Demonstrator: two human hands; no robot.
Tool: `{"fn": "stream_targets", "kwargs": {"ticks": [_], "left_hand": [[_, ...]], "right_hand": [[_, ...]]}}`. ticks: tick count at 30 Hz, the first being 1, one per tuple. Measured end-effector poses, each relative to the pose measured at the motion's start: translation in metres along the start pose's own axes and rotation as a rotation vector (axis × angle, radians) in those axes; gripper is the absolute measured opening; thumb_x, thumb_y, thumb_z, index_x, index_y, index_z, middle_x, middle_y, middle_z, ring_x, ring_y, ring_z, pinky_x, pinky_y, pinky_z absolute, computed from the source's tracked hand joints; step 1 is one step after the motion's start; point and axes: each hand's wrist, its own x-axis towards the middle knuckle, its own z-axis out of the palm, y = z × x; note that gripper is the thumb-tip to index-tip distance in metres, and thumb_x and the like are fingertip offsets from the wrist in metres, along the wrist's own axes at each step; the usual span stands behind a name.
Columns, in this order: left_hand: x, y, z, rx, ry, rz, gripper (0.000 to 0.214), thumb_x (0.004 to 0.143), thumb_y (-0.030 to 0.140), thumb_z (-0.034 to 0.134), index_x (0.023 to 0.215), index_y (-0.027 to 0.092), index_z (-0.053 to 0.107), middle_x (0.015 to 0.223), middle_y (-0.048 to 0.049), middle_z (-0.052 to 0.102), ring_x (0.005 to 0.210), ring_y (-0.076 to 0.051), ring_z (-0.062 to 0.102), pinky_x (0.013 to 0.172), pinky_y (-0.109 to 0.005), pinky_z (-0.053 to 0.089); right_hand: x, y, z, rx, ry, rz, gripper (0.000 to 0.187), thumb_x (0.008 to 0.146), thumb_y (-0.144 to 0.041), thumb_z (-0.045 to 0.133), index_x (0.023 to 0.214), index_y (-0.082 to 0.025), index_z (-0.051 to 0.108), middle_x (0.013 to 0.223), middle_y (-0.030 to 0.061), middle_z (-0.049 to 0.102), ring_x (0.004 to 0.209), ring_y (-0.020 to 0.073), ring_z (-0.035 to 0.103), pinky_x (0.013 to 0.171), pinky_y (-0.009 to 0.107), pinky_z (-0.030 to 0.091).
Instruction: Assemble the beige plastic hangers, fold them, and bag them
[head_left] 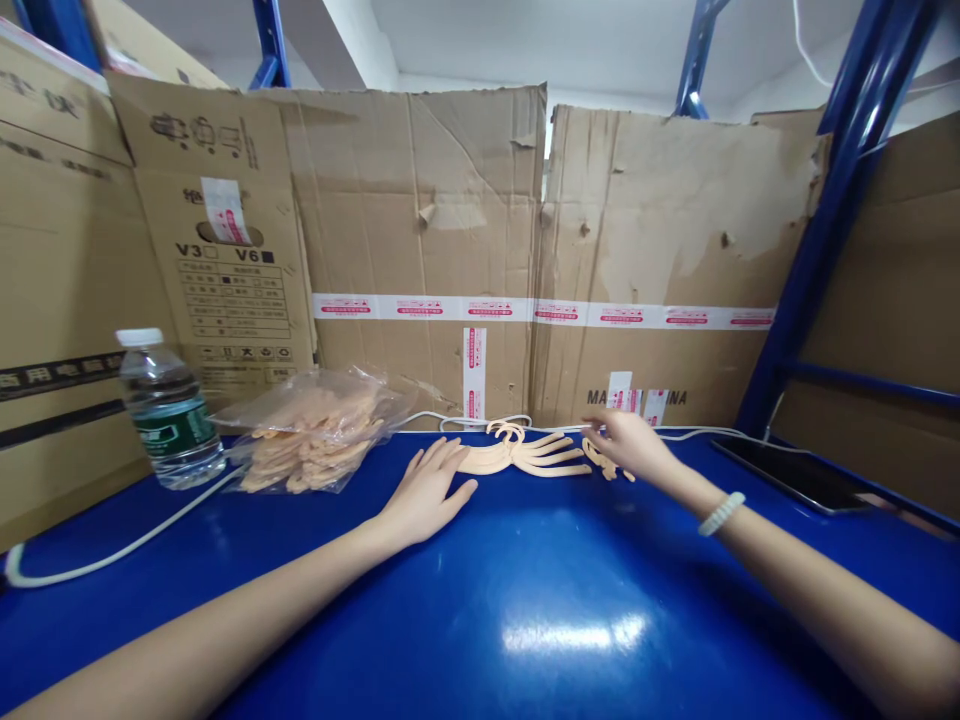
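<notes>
Several peach-coloured clothes hangers (pixel 551 461) lie overlapped in a fan on the blue table, their hooks pointing to the back. My left hand (pixel 427 492) rests flat at their left ends, fingers stretched out and thumb apart, touching the arms of the hangers. To the right of the fan is a small heap of peach-coloured curved pieces (pixel 606 462). Just over that heap, my right hand (pixel 628 440) has its fingers bent together; whatever may be between the fingertips is hidden. A pale coiled band (pixel 721 513) circles the right wrist.
A clear plastic bag (pixel 315 440) full of similar peach pieces sits at the left, beside a water bottle (pixel 169 410). A white cable (pixel 124 545) crosses the table. Cardboard (pixel 420 230) walls the back. A dark flat device (pixel 787 475) lies at the right.
</notes>
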Motion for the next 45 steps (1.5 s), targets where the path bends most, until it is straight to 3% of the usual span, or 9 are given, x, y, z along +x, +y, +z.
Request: {"fn": "stream_targets", "kwargs": {"ticks": [3,7,15,25,30,34,37,42,45], "left_hand": [[-0.001,0.003,-0.003,-0.001,0.065,0.090,0.042,0.091,0.028,0.051,0.131,0.015,0.053,0.140,-0.0136,0.051,0.134,-0.029,0.040,0.112,-0.049,0.030],[-0.002,0.004,-0.003,-0.006,0.113,0.152,0.033,0.089,0.022,0.053,0.121,0.015,0.059,0.128,-0.0120,0.060,0.122,-0.027,0.051,0.104,-0.045,0.040],[-0.002,0.000,0.001,-0.003,0.131,0.152,0.031,0.089,0.019,0.052,0.118,0.017,0.060,0.125,-0.0116,0.060,0.118,-0.028,0.052,0.103,-0.050,0.038],[-0.002,0.001,0.000,0.000,0.108,0.148,0.028,0.090,0.020,0.051,0.116,0.018,0.062,0.123,-0.0108,0.060,0.117,-0.028,0.052,0.102,-0.049,0.038],[-0.002,0.002,-0.002,0.005,0.088,0.148,0.027,0.093,0.023,0.050,0.116,0.016,0.062,0.118,-0.0106,0.062,0.114,-0.028,0.053,0.100,-0.049,0.039],[0.000,0.002,-0.003,0.002,0.070,0.144,0.026,0.094,0.024,0.049,0.116,0.016,0.061,0.119,-0.0108,0.062,0.114,-0.029,0.054,0.098,-0.048,0.041],[0.002,0.001,-0.004,-0.001,0.060,0.145,0.026,0.093,0.023,0.050,0.116,0.016,0.061,0.118,-0.0112,0.062,0.114,-0.030,0.054,0.096,-0.049,0.042],[0.008,-0.004,-0.001,-0.040,0.051,0.171,0.020,0.090,0.017,0.054,0.108,0.018,0.063,0.111,-0.0099,0.063,0.108,-0.028,0.056,0.093,-0.044,0.046],[0.013,-0.005,0.004,-0.084,0.057,0.196,0.015,0.090,0.014,0.054,0.101,0.018,0.064,0.107,-0.0090,0.063,0.104,-0.025,0.058,0.092,-0.040,0.047]], "right_hand": [[0.001,0.023,-0.008,-0.003,-0.060,0.104,0.027,0.086,-0.034,0.056,0.091,-0.013,0.072,0.074,0.0099,0.073,0.074,0.0255,0.069,0.063,0.028,0.045],[-0.003,0.030,0.003,0.006,-0.152,0.158,0.033,0.079,-0.048,0.062,0.079,-0.016,0.070,0.063,0.0044,0.070,0.059,0.0190,0.065,0.050,0.024,0.037],[0.000,0.021,0.017,-0.066,-0.162,0.273,0.031,0.077,-0.044,0.060,0.062,-0.017,0.063,0.068,0.0090,0.070,0.066,0.0227,0.064,0.052,0.026,0.031],[-0.001,0.024,0.022,0.076,-0.092,0.391,0.032,0.083,-0.039,0.058,0.058,-0.019,0.062,0.057,0.0027,0.064,0.062,0.0193,0.062,0.059,0.028,0.036],[0.002,0.034,0.021,0.305,-0.010,0.442,0.027,0.085,-0.036,0.063,0.066,-0.016,0.060,0.056,-0.0042,0.059,0.054,0.0130,0.056,0.059,0.027,0.042],[0.002,0.037,0.013,0.603,0.093,0.469,0.029,0.080,-0.035,0.065,0.060,-0.017,0.056,0.045,-0.0050,0.049,0.045,0.0128,0.050,0.047,0.025,0.036],[-0.005,0.029,0.008,0.883,0.077,0.455,0.029,0.076,-0.039,0.070,0.063,-0.018,0.055,0.043,-0.0059,0.046,0.040,0.0104,0.045,0.041,0.024,0.035],[-0.029,0.013,0.010,1.267,-0.067,0.377,0.030,0.064,-0.033,0.084,0.075,-0.015,0.063,0.068,0.0044,0.066,0.058,0.0140,0.063,0.058,0.026,0.056],[-0.043,0.010,0.015,1.376,-0.120,0.373,0.031,0.061,-0.023,0.087,0.083,-0.014,0.067,0.082,0.0076,0.070,0.072,0.0181,0.070,0.070,0.028,0.061]]}}
